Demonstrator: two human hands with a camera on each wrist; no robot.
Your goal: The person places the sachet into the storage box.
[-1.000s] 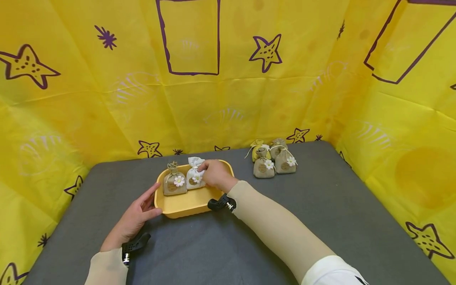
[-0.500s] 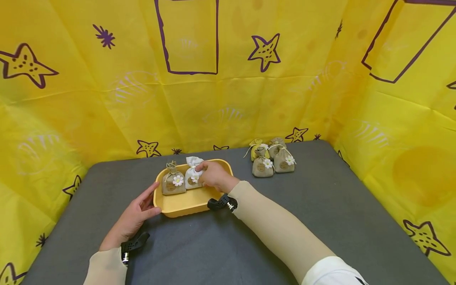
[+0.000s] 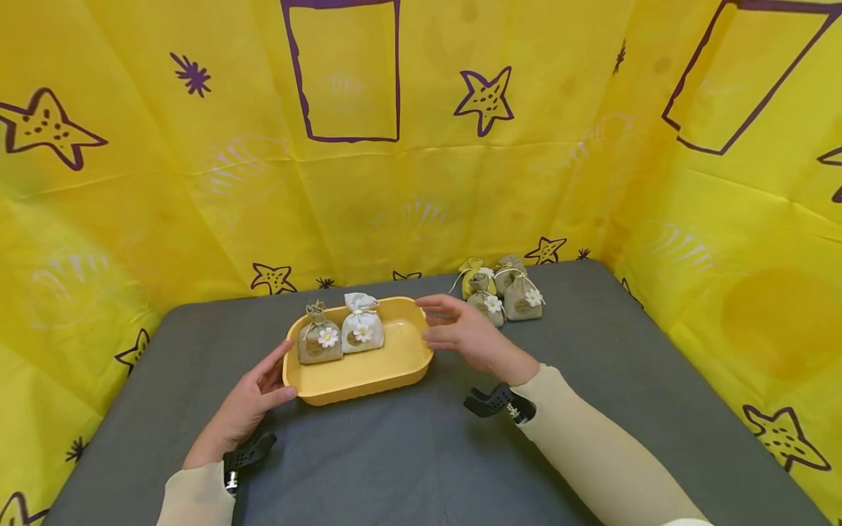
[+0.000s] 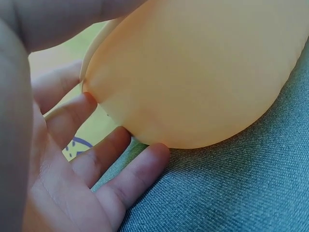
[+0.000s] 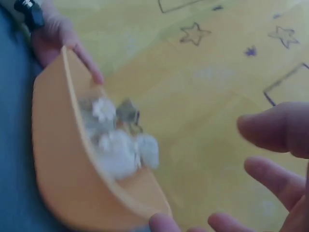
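Observation:
A yellow tray stands on the grey table with two small drawstring sachets in its left half. One is a brown sachet and beside it is a white sachet; both stand upright with a white flower on the front. My left hand spans the tray's left end, thumb at the near corner. In the left wrist view, its mostly straight fingers touch the tray wall. At the tray's right end my right hand has spread fingers close to the rim and holds nothing; contact there is unclear.
Right of the tray, near the back edge, a yellow sachet stands grouped with brown sachets. One front brown sachet is partly behind my right hand. A yellow patterned cloth hangs behind and beside the grey table.
My right hand has let go of the white sachet and moved right, out of the tray, to its right end. The left hand stays at the left end.

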